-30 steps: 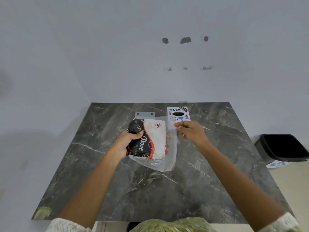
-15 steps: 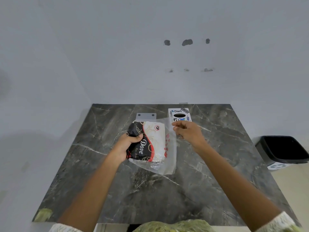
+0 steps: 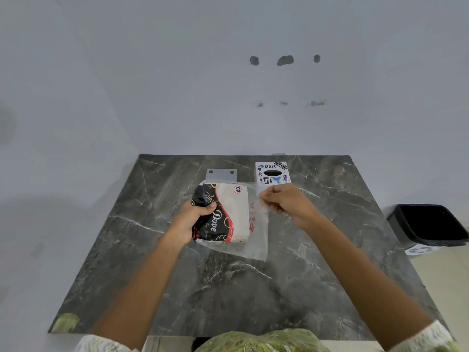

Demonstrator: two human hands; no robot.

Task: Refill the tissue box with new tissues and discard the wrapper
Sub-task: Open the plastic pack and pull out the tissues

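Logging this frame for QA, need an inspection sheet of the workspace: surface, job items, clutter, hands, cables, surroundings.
Surface: dark marbled table, set against a pale wall.
Job's things: Dove tissue pack, partly out of its clear wrapper; white tissue box with stickers and a dark oval slot, at the far edge.
Clutter: grey metal bracket behind the pack.
Grippers: left hand grips the tissue pack; right hand pinches the wrapper's edge.
Cables: nothing seen.
Surroundings: black bin on the floor to the right; holes in the wall above.
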